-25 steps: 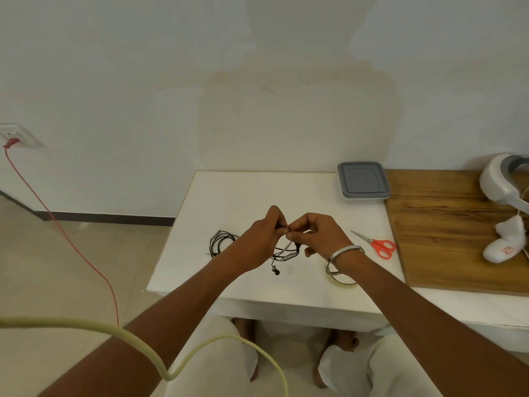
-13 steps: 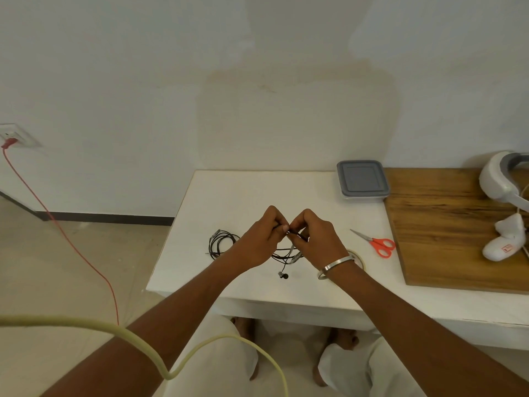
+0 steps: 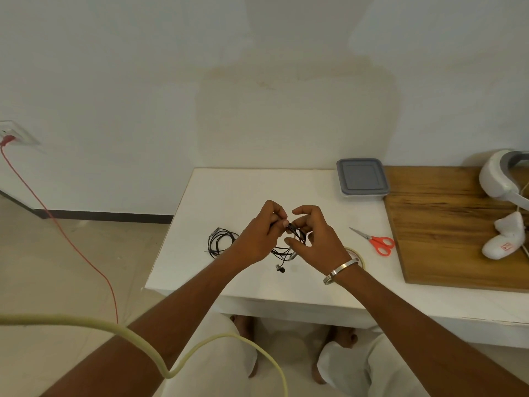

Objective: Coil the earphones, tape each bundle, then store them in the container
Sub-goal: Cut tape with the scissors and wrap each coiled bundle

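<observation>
Above the white table (image 3: 252, 184), my left hand (image 3: 262, 233) pinches a coiled black earphone bundle (image 3: 287, 247) between thumb and fingers. My right hand (image 3: 313, 233) curls around the same bundle from the right, thumb and fingers at the wire. An earbud (image 3: 280, 268) dangles below the hands. A second black earphone coil (image 3: 219, 242) lies on the table left of my left hand. The tape roll (image 3: 356, 255) lies behind my right wrist, partly hidden. The grey-lidded container (image 3: 362, 179) stands shut at the table's back right.
Red-handled scissors (image 3: 376, 243) lie right of my hands. A wooden board (image 3: 446, 224) to the right bears a white headset (image 3: 503, 181) and a white controller (image 3: 505, 240). A red cable (image 3: 57, 224) runs from a wall socket. A pale cord (image 3: 143, 336) crosses my left forearm.
My right hand has opened its fingers somewhat and shifted around the bundle. The dangling earbud has swung slightly. The left hand keeps its pinch.
</observation>
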{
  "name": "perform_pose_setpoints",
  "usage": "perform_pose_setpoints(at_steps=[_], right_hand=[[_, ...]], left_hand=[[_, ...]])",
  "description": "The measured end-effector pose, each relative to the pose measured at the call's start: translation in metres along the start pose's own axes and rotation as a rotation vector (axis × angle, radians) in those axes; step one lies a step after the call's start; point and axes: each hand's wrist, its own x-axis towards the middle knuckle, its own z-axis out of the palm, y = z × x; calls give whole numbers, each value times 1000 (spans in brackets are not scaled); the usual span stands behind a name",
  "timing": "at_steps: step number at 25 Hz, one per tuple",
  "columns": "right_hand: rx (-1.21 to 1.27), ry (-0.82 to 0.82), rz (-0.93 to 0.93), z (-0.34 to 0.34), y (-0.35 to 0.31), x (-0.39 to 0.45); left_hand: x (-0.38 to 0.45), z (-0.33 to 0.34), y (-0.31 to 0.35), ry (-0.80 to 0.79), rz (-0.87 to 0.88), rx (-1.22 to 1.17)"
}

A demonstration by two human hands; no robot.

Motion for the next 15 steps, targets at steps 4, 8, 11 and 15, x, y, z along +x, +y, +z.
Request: perform_pose_setpoints(at_steps=[4, 8, 11, 15], right_hand=[[-32, 77, -38, 3, 4, -1], [-30, 140, -48, 3, 3, 0], [-20, 163, -51, 2, 4, 0], [50, 178, -1, 1, 8, 1]], left_hand=[[2, 3, -5, -2, -16, -63], [1, 4, -7, -4, -50, -166], [1, 4, -7, -16, -83, -261], [-1, 2, -7, -37, -72, -283]])
